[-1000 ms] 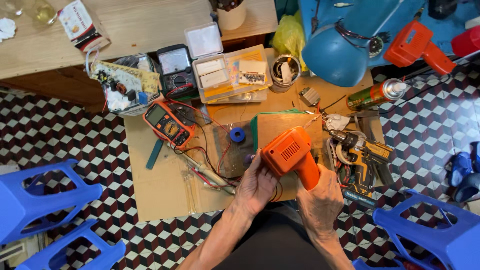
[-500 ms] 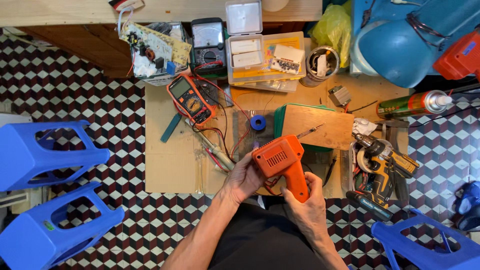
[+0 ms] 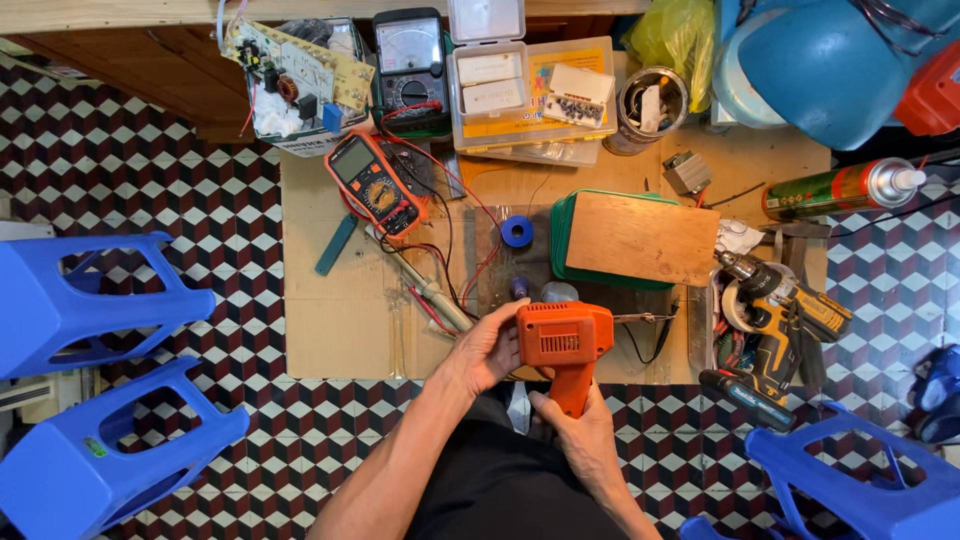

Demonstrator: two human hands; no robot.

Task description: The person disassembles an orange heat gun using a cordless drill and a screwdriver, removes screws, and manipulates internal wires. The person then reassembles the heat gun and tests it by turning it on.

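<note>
At the near edge of the cardboard sheet (image 3: 330, 330), the left hand (image 3: 487, 348) has its fingers curled on the vented rear of the orange soldering gun (image 3: 560, 340). The right hand (image 3: 583, 432) clamps its grip below. The step looks like inspecting the casing; the next move calls for a steady hold.

Multimeter (image 3: 377, 185) left of board (image 3: 642, 238); drill (image 3: 778, 318) right.

Your single head view, looking straight down from above your hands (image 3: 540, 390), fairly near, cardboard worktop (image 3: 340, 320) just beyond them
</note>
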